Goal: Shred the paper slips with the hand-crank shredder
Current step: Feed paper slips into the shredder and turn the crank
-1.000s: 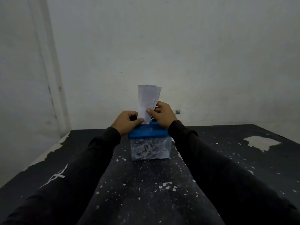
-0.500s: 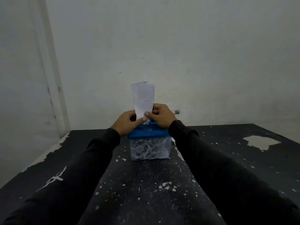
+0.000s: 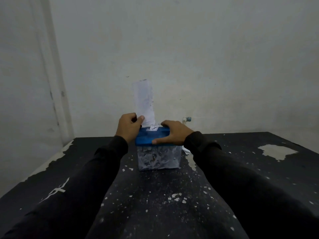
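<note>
A white paper slip (image 3: 144, 102) stands nearly upright over the blue lid (image 3: 151, 138) of the hand-crank shredder (image 3: 158, 149), its lower end at the top of the lid, towards the lid's left side. The left hand (image 3: 128, 126) pinches the slip's lower left edge between thumb and curled fingers, just above the lid's left end. The right hand (image 3: 174, 133) grasps the lid's right half, fingers hooked over the far edge and thumb pressed along the near edge. A small scrap of white paper (image 3: 153, 128) pokes up from the lid between the two hands.

Under the lid the clear bin (image 3: 158, 158) is packed with white shreds. The shredder stands on a black table (image 3: 155, 195), near its far edge and about midway across. A pale crank handle with a bluish tip (image 3: 187, 119) shows just behind the right hand.

The table's paint is chipped, with white flecks scattered over the near surface, a large bare patch (image 3: 276, 150) at the far right and peeling along the left edge. Both arms wear black sleeves (image 3: 96, 178); the left one bears a white mark (image 3: 55, 191). A plain pale wall (image 3: 207, 57) rises behind the table.
</note>
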